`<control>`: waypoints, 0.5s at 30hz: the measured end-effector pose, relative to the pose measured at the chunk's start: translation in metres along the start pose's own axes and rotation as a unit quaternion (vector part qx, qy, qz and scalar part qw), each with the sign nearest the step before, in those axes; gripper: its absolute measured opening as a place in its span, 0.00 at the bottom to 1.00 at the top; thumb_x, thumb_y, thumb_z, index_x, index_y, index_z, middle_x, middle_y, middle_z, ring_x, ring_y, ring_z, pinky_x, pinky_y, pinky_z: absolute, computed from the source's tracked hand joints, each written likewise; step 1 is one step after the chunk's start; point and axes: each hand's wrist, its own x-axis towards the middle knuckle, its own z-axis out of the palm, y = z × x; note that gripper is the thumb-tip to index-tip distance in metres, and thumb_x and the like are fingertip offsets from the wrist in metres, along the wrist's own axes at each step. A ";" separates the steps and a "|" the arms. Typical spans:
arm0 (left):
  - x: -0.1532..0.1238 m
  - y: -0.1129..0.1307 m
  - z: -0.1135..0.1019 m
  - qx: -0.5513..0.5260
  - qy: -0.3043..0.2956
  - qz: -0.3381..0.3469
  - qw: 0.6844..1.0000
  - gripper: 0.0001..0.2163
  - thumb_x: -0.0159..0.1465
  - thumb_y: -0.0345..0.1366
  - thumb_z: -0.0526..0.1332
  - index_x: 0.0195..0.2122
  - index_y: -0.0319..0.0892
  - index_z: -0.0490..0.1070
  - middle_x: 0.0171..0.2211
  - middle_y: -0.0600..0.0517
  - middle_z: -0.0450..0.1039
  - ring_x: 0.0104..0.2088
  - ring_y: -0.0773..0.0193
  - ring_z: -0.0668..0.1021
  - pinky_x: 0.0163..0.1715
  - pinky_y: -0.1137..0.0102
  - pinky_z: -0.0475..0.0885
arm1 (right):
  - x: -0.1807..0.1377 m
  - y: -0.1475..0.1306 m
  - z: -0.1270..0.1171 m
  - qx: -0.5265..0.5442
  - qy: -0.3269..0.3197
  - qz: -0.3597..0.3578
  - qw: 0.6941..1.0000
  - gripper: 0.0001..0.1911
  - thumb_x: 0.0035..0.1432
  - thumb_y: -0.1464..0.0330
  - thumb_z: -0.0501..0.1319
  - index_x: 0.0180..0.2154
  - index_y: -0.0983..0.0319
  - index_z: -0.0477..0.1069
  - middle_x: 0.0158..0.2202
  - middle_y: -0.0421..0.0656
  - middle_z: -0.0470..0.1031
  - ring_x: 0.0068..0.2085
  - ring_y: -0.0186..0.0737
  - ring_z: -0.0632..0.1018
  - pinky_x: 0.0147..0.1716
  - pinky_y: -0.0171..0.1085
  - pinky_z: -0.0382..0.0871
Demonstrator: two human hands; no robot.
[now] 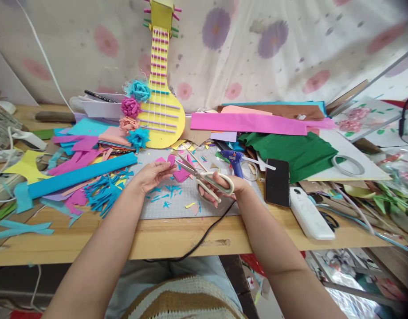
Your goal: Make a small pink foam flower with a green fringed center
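Note:
My left hand (156, 176) pinches a small piece of magenta paper (171, 159) between thumb and fingers. In my right hand (220, 188) is a pair of scissors (208, 179) with cream handles. Its blades are parted and point left, their tips close to the magenta piece; whether they touch it I cannot tell. Beneath the blades, more magenta paper (182, 174) lies on a grey cutting mat (177, 208) among blue, yellow and pink scraps. A blue glue gun (235, 161) rests on the mat's right side, beyond my right hand.
A yellow paper guitar (162, 119) with paper flowers (130, 107) leans on the back curtain. Blue fringed strips (106, 190) and a blue crepe roll (82, 175) lie left. To the right are a black phone (277, 182), a white device (310, 215) and green crepe paper (293, 153). A black cord (207, 232) crosses the front edge.

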 end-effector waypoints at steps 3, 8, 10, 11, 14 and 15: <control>0.001 -0.001 -0.002 0.010 -0.008 0.002 1.000 0.02 0.55 0.25 0.62 0.27 0.34 0.75 0.32 0.45 0.78 0.29 0.65 0.80 0.22 0.81 0.74 | 0.000 0.002 -0.002 -0.008 -0.006 0.005 1.000 0.40 0.44 0.36 0.44 0.36 0.66 0.64 0.22 0.39 0.65 0.19 0.31 0.70 0.13 0.30 0.61; 0.002 -0.002 -0.002 0.017 -0.017 0.003 1.000 0.02 0.55 0.25 0.62 0.26 0.34 0.74 0.28 0.46 0.78 0.29 0.65 0.80 0.22 0.80 0.74 | 0.000 0.006 -0.007 -0.045 -0.025 0.010 0.999 0.42 0.45 0.36 0.41 0.36 0.67 0.65 0.22 0.39 0.66 0.19 0.31 0.71 0.12 0.28 0.57; 0.001 -0.002 -0.001 0.021 -0.014 0.005 1.000 0.02 0.54 0.25 0.63 0.26 0.34 0.74 0.28 0.47 0.77 0.29 0.65 0.80 0.22 0.80 0.74 | -0.001 0.006 -0.008 -0.049 -0.031 0.008 0.998 0.42 0.45 0.35 0.40 0.36 0.66 0.65 0.23 0.39 0.66 0.20 0.31 0.71 0.11 0.28 0.57; 0.001 -0.002 -0.001 0.024 -0.014 0.005 1.000 0.01 0.54 0.25 0.63 0.26 0.34 0.74 0.28 0.47 0.78 0.29 0.65 0.80 0.22 0.80 0.74 | -0.001 0.006 -0.008 -0.045 -0.032 0.005 0.998 0.42 0.44 0.35 0.41 0.36 0.66 0.65 0.23 0.39 0.66 0.20 0.31 0.71 0.11 0.28 0.57; -0.001 -0.002 0.000 0.037 -0.021 0.000 0.999 0.01 0.54 0.26 0.64 0.27 0.35 0.75 0.28 0.46 0.78 0.29 0.65 0.80 0.22 0.79 0.74 | -0.001 0.004 -0.005 -0.028 -0.025 0.000 0.999 0.42 0.44 0.35 0.42 0.35 0.67 0.65 0.22 0.39 0.65 0.19 0.31 0.70 0.12 0.29 0.59; -0.001 -0.002 0.000 0.041 -0.024 -0.003 0.999 0.01 0.53 0.26 0.64 0.27 0.35 0.75 0.28 0.46 0.78 0.29 0.64 0.80 0.22 0.79 0.74 | -0.001 0.004 -0.004 -0.022 -0.020 0.002 1.000 0.42 0.44 0.35 0.42 0.35 0.67 0.65 0.22 0.39 0.65 0.20 0.31 0.70 0.13 0.29 0.61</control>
